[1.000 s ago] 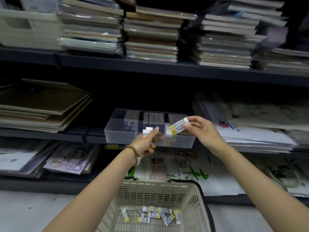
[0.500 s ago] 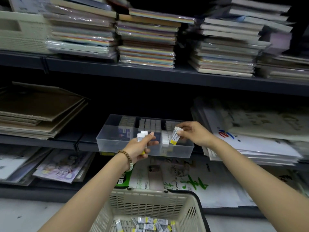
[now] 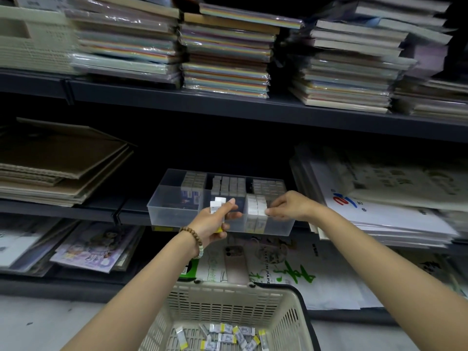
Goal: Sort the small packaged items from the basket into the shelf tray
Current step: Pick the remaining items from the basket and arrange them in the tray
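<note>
Meanwhile, both hands worked at the shelf tray (image 3: 174, 214).
The left hand (image 3: 215, 224) gripped a few spare packets (image 3: 217, 201) upright just in front of the tray, apparently as a ready supply. The right hand (image 3: 291, 206) pinched one packet (image 3: 262, 208) at the end of the white row (image 3: 252, 211) in the front right compartment, seemingly seating it on edge to save room. More loose packets (image 3: 228, 335) lay in the basket (image 3: 228, 290) below.

Stationery shop: dark shelves (image 3: 228, 107) stacked with wrapped paper packs (image 3: 225, 54) (sketch pads (image 3: 278, 269) too), plus a shopping basket (image 3: 228, 307).
</note>
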The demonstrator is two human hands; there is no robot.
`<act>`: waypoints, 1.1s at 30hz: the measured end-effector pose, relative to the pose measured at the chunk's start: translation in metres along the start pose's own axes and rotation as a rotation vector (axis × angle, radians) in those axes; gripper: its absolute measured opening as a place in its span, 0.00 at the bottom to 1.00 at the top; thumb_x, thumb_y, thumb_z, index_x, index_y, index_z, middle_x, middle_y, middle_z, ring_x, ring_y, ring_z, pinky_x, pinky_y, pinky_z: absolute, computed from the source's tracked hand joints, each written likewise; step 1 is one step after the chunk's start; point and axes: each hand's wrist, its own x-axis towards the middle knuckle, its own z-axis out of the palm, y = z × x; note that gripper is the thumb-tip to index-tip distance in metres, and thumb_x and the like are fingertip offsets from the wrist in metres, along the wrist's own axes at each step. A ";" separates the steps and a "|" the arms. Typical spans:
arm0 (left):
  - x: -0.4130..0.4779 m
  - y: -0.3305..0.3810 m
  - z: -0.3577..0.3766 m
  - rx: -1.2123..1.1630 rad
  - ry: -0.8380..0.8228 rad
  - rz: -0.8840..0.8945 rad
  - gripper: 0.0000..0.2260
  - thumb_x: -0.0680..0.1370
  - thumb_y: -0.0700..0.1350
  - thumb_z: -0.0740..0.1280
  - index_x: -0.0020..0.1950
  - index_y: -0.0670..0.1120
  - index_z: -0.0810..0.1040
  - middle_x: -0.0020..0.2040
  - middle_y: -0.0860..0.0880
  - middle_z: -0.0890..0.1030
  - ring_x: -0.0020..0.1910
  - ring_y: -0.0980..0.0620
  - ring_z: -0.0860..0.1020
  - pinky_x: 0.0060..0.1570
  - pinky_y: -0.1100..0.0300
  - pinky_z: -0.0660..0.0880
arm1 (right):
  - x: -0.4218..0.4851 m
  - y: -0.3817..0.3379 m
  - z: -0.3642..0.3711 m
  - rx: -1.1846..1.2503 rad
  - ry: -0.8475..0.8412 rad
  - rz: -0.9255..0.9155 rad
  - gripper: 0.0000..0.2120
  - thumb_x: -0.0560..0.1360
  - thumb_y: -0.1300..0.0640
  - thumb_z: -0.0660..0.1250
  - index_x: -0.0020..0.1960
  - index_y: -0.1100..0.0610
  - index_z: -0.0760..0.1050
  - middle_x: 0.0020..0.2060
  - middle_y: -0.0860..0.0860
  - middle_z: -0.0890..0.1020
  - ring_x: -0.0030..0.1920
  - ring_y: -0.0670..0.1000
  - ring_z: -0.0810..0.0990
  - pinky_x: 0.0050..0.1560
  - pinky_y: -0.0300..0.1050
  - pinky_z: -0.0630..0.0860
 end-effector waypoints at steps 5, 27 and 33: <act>-0.008 0.001 -0.001 -0.136 -0.086 -0.060 0.07 0.77 0.43 0.66 0.53 0.42 0.76 0.44 0.47 0.80 0.33 0.54 0.75 0.29 0.64 0.75 | 0.005 -0.009 0.000 -0.115 -0.097 0.063 0.21 0.75 0.46 0.67 0.61 0.60 0.77 0.57 0.52 0.80 0.56 0.50 0.78 0.55 0.41 0.73; -0.019 -0.194 -0.074 0.185 -0.206 -0.520 0.08 0.79 0.45 0.63 0.43 0.42 0.75 0.38 0.47 0.79 0.36 0.54 0.81 0.34 0.61 0.79 | -0.045 0.150 0.218 0.069 -0.515 0.357 0.20 0.78 0.52 0.64 0.59 0.69 0.73 0.50 0.63 0.77 0.47 0.51 0.74 0.43 0.41 0.70; 0.001 -0.307 -0.103 0.067 0.138 -0.710 0.10 0.75 0.46 0.69 0.47 0.41 0.73 0.31 0.47 0.78 0.26 0.54 0.78 0.31 0.59 0.79 | -0.038 0.215 0.326 0.384 -0.209 0.544 0.27 0.74 0.50 0.69 0.69 0.57 0.67 0.68 0.55 0.69 0.66 0.55 0.71 0.54 0.42 0.69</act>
